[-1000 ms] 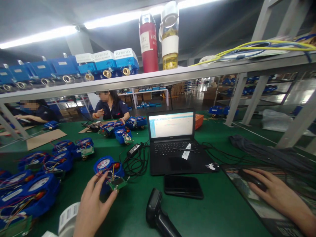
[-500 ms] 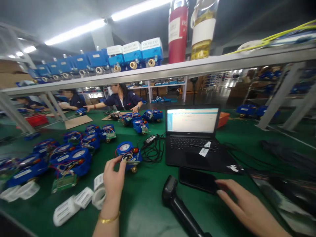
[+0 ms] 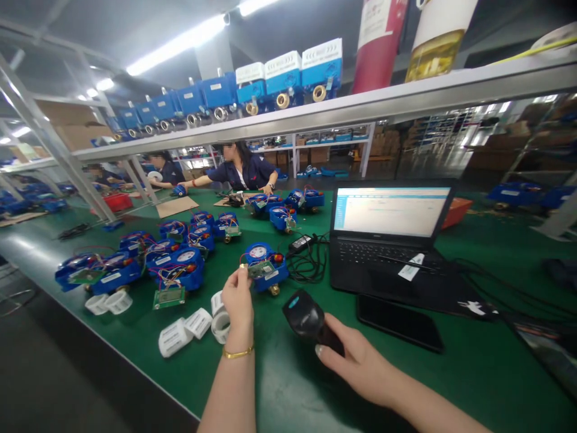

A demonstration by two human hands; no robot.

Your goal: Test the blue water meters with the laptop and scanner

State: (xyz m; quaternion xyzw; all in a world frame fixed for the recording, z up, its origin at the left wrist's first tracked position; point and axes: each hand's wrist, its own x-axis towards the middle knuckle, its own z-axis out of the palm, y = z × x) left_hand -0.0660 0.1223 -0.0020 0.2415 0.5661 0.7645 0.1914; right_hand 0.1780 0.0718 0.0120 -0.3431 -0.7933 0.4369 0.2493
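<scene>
My left hand (image 3: 240, 299) pinches the edge of a small green circuit board (image 3: 262, 270). Wires join that board to a blue water meter (image 3: 259, 251) with a round white dial, which rests on the green table. My right hand (image 3: 356, 355) is wrapped round the handle of a black barcode scanner (image 3: 303, 314), its head pointing up and left near the meter. Label rolls (image 3: 220, 325) lie just beside my left wrist, and a black phone (image 3: 399, 322) lies flat to the right of the scanner.
An open laptop (image 3: 392, 210) stands at the right, with a coiled cable and power adapter (image 3: 302, 243) beside it. Several wired blue meters (image 3: 175, 267) crowd the left side. A shelf (image 3: 288, 117) spans above, carrying boxed units and bottles. A co-worker (image 3: 243, 168) sits across the table.
My right hand has left the phone's edge and picked up the scanner, raising its head toward the meter. The circuit board at my left fingers is now turned face up. The view has shifted left.
</scene>
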